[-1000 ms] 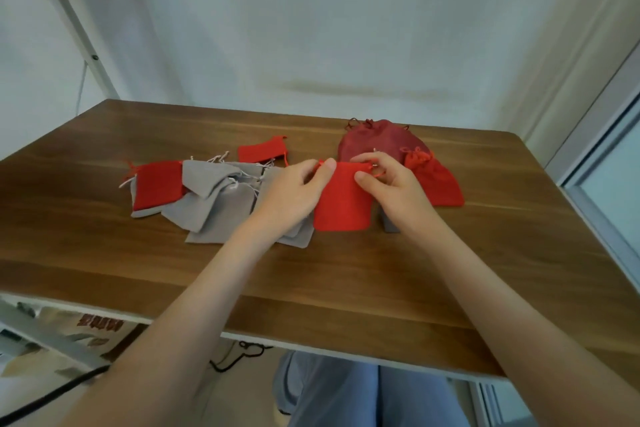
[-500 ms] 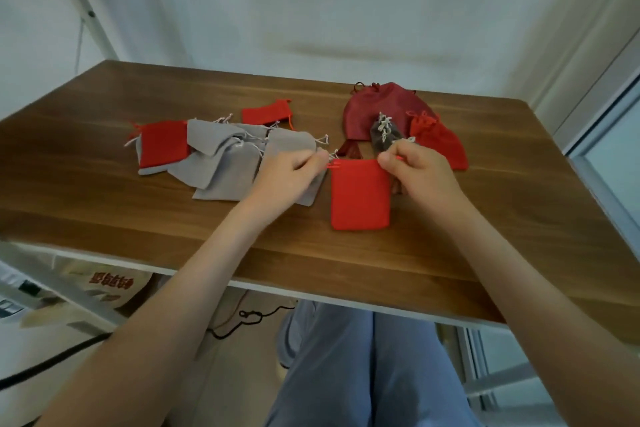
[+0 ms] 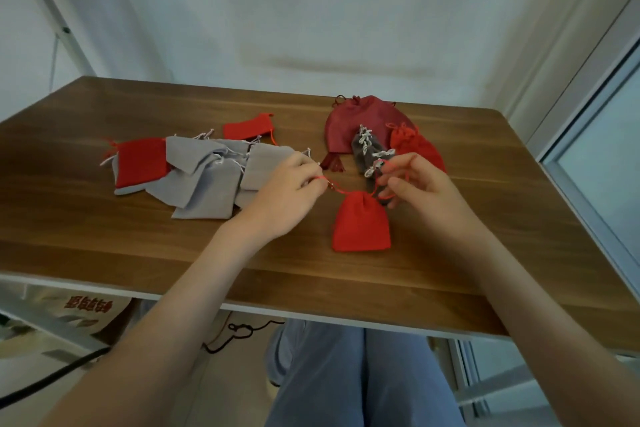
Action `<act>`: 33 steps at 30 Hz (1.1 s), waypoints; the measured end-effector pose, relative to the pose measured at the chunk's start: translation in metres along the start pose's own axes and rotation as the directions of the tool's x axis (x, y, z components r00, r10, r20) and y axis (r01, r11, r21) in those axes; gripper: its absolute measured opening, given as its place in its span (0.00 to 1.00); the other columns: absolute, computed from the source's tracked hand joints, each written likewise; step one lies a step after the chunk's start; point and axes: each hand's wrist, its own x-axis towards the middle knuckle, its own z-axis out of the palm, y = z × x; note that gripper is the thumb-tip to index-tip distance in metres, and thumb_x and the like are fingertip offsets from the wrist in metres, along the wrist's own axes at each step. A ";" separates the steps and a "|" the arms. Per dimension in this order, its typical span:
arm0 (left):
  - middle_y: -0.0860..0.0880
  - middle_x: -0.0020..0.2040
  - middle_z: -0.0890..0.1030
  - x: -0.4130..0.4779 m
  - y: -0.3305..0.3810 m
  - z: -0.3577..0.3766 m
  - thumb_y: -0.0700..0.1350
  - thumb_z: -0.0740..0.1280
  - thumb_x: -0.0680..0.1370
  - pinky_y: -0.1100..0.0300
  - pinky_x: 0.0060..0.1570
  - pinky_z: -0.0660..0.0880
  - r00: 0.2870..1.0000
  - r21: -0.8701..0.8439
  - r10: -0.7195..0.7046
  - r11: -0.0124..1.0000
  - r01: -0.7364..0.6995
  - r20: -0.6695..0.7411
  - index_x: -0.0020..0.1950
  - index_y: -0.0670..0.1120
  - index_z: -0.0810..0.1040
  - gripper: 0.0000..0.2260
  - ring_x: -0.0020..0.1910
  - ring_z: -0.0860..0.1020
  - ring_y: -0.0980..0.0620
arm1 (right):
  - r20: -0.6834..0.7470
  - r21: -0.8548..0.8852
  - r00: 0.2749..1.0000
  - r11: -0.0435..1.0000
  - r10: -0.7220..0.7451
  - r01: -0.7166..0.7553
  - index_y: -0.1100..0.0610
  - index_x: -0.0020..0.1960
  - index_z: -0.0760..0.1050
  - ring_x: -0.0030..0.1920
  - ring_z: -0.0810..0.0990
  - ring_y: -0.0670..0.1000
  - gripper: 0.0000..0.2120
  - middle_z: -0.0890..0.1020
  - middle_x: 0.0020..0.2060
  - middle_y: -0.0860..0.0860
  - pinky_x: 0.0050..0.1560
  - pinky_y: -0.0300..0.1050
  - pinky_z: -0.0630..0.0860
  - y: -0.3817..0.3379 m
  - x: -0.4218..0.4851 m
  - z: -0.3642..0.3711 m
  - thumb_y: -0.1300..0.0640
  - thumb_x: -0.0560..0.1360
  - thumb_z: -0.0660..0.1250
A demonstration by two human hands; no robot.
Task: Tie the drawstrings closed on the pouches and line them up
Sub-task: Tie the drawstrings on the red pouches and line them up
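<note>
Flat on the brown wood-grain table, right of the middle and nearer the front edge than the rest: a small bright red cloth drawstring pouch. Gathered to a narrow puckered neck at the top, wider and squared off at the bottom, in plain matte fabric. From the neck, a thin red drawstring leading out to both sides. One end pinched between thumb and fingertips of the left hand, drawn fairly straight to the left. Other end looped up over the curled fingers of the right hand and pinched there, just above the neck.

Behind the left hand, a loose overlapping heap of flat light grey cloth pouches with white cords, a flat red pouch on its left end and another small red one beyond. Behind the right hand, close together, a big dark red pouch, a dark grey pouch with knotted white cords and a cinched red pouch.
</note>
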 end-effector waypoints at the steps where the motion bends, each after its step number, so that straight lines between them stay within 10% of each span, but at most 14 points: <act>1: 0.51 0.45 0.71 0.000 0.001 0.002 0.42 0.60 0.80 0.70 0.43 0.64 1.000 0.013 0.019 1.000 -0.019 -0.005 0.33 0.47 0.70 0.15 0.45 0.71 0.59 | 0.024 -0.005 1.000 1.000 -0.003 0.004 0.62 0.59 0.72 0.42 0.78 0.46 0.11 0.78 0.48 0.54 0.42 0.39 0.76 -0.001 0.000 0.003 0.69 0.77 0.61; 6: 0.52 0.33 0.71 0.002 0.009 0.013 0.45 0.57 0.82 0.66 0.35 0.62 0.989 0.081 0.144 0.987 -0.140 -0.034 0.35 0.47 0.70 0.16 0.34 0.70 0.60 | 0.128 -0.161 0.991 0.985 -0.039 0.059 0.42 0.67 0.67 0.42 0.74 0.46 0.23 0.76 0.57 0.46 0.47 0.40 0.74 -0.004 0.008 0.014 0.57 0.76 0.68; 12: 0.52 0.37 0.69 0.005 0.015 0.018 0.46 0.58 0.82 0.68 0.37 0.63 0.968 0.110 0.180 0.981 -0.162 -0.177 0.37 0.47 0.73 0.14 0.36 0.69 0.60 | 0.183 -0.262 0.982 0.962 -0.034 0.082 0.55 0.45 0.78 0.27 0.67 0.44 0.02 0.72 0.28 0.51 0.30 0.36 0.63 0.000 0.015 0.027 0.58 0.76 0.68; 22: 0.52 0.36 0.69 0.003 0.028 0.045 0.46 0.53 0.83 0.56 0.37 0.62 0.924 0.097 -0.212 0.962 0.254 -0.318 0.47 0.45 0.68 0.08 0.38 0.69 0.49 | 0.105 -0.432 0.976 0.875 -0.191 0.218 0.59 0.44 0.78 0.34 0.74 0.36 0.05 0.76 0.32 0.42 0.36 0.30 0.67 0.006 0.015 0.050 0.66 0.75 0.65; 33: 0.45 0.36 0.76 -0.011 0.010 0.062 0.48 0.52 0.83 0.58 0.34 0.60 0.913 0.130 -0.034 0.987 0.094 -0.407 0.47 0.41 0.74 0.16 0.36 0.74 0.47 | -0.074 -0.208 0.983 0.967 -0.169 0.150 0.54 0.56 0.75 0.42 0.78 0.39 0.10 0.79 0.39 0.45 0.44 0.31 0.74 0.013 0.013 0.056 0.65 0.77 0.64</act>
